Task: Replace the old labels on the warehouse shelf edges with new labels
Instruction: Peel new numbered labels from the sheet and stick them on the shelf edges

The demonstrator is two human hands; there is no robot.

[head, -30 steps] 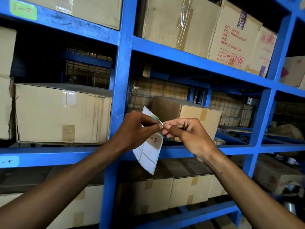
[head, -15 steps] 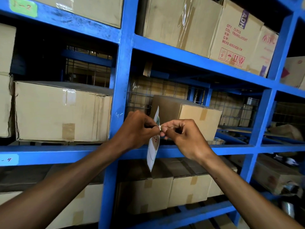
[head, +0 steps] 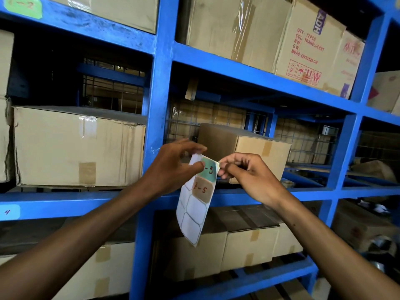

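Label sheet (head: 192, 211) hangs in front of the blue upright (head: 155, 118), gripped at its top by the left hand (head: 173, 167), thumb on the face and fingers behind. Its long axis runs near vertical, lower end tilted slightly to the person's right, and most cells on the backing appear already empty. Two labels remain near the top: a teal label (head: 208, 171) reading "-3" in part, and directly below it a tan label (head: 202, 189) marked "1-5".

The right hand (head: 249, 176) is closed in a pinch at the upper right corner of the teal label, where a small lifted tab shows between its fingertips (head: 223, 167). That hand lies immediately to the right of the sheet, level with the teal label, so the peel would run from the right edge leftward across the label's short width, against the left thumb acting as anchor. Judged stage: the new label is started at one corner, not yet free of the backing.

The shelf edge (head: 65, 204) passes horizontally behind the sheet. A pale blue label (head: 8, 212) marked "4" sits on it far left, and a green label (head: 22, 6) sits on the beam above. No label is visible on the edge section to the right of the upright, though the hands hide part of it.
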